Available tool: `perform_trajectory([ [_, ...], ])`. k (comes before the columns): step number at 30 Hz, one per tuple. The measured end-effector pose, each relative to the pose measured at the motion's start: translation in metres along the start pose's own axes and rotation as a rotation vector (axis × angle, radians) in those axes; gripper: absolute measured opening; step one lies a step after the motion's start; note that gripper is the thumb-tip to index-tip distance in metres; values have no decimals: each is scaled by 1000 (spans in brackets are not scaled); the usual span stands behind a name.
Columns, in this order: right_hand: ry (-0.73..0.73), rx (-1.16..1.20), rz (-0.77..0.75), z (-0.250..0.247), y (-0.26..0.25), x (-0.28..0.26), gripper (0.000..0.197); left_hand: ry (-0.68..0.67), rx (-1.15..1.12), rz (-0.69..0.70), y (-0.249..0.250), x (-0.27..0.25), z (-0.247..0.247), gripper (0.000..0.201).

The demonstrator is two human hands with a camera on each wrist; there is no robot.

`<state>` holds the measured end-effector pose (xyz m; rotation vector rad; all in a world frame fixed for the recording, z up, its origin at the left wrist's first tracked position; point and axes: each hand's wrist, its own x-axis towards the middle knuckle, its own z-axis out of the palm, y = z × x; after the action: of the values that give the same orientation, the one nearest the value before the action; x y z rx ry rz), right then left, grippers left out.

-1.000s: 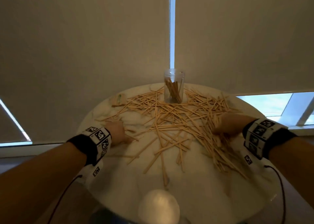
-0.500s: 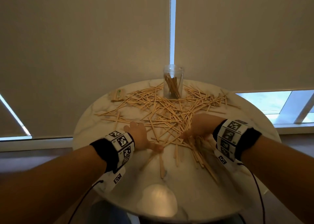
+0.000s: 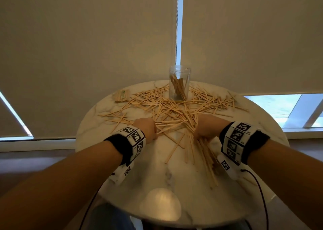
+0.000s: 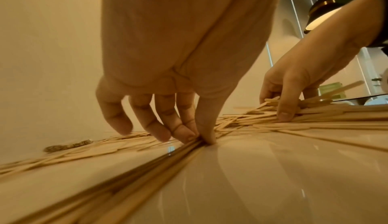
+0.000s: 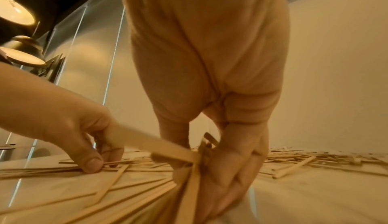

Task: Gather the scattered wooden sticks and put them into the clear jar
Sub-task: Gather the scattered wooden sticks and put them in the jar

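Observation:
Several thin wooden sticks (image 3: 176,111) lie crisscrossed over the round marble table (image 3: 167,177). The clear jar (image 3: 179,83) stands upright at the far edge with a bunch of sticks leaning inside. My left hand (image 3: 148,129) sits at the pile's near left; thumb and fingertips (image 4: 184,134) pinch a few sticks (image 4: 147,166) flat on the table. At the near right, my right hand (image 3: 203,128) curls its fingers (image 5: 235,174) round a bundle of sticks (image 5: 189,186) that fans toward me. The two hands are about a hand's width apart.
A paper-wrapped pack (image 3: 121,95) lies at the table's back left. Closed roller blinds with a bead chain (image 3: 176,25) hang just behind the jar. A lamp's bright reflection (image 3: 160,203) shows on the bare near part of the table.
Both hands have slid inward from the pile's outer sides toward the middle, raking sticks together. The right hand now holds a thicker bundle.

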<state>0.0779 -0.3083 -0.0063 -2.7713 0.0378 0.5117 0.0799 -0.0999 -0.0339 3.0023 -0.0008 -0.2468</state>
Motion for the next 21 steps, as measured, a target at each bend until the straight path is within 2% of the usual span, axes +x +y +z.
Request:
perform_trajectory([
  [4, 58, 56, 34, -2, 7, -2, 17, -36, 14, 2, 3, 4, 5, 23],
  [9, 78, 349, 70, -10, 20, -7, 9, -7, -48, 16, 3, 8, 0, 23],
  [15, 183, 464, 33, -14, 22, -18, 12, 73, -390, -23, 4, 11, -17, 25],
  [19, 237, 501, -59, -13, 15, -24, 17, 104, -780, -100, 16, 15, -23, 41],
  [21, 286, 492, -106, -11, 9, -24, 19, 103, -916, -142, 22, 15, -25, 59],
])
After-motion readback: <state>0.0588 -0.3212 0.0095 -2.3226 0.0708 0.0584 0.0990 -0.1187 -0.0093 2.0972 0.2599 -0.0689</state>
